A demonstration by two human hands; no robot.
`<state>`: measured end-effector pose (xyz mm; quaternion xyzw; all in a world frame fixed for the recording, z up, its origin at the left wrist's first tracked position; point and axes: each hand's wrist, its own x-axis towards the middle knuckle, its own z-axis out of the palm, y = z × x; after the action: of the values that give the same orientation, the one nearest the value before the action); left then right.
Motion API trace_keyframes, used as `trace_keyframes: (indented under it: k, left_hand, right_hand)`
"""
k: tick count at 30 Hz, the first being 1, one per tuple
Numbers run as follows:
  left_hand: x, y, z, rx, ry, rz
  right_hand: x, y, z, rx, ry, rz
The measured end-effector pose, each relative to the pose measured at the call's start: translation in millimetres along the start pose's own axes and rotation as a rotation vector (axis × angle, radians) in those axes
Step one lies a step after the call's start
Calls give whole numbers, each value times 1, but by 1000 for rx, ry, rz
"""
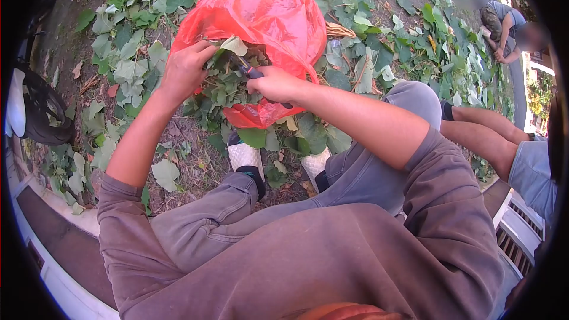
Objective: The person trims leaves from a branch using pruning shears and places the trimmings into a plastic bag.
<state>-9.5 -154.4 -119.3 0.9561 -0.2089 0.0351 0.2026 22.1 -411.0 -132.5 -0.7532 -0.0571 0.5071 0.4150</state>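
Note:
A red plastic bag (267,9) lies open on the ground in front of me, with cut green leaves (234,86) bunched in its mouth. My right hand (275,82) is closed around the dark handles of pruning shears (250,71). Their metal blades point up and left, into the leaves. At the bag's left rim, my left hand (186,68) has its fingers curled on a leafy stem; a pale leaf (235,45) shows between its fingertips and the shears. The stem itself is mostly hidden.
Leafy vines (133,71) cover much of the dirt around the bag. A black wheel (44,109) stands at left. Another person (507,26) crouches at upper right, and a second person's bare legs (483,130) extend in from the right. My white shoes (244,155) are below the bag.

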Motion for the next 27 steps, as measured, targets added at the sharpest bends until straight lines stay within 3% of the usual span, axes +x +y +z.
trace_keyframes:
  k: [6,9,14,19,23,27]
  left_hand:
    - [8,6,-4,197,23,259]
    - [10,11,-6,253,-76,269]
    - [10,14,4,193,-37,298]
    - [4,12,13,-4,-24,-115]
    - [7,23,-5,-266,99,-208]
    - [10,30,-19,-231,33,-183]
  right_hand:
    - [5,-1,1,25,15,34]
    - [9,1,3,6,26,12]
    - [6,-2,0,-77,55,31]
    - [17,-3,-2,-169,129,38]
    - [24,-2,-2,-182,154,20]
    - [24,-5,-1,-253,109,-5]
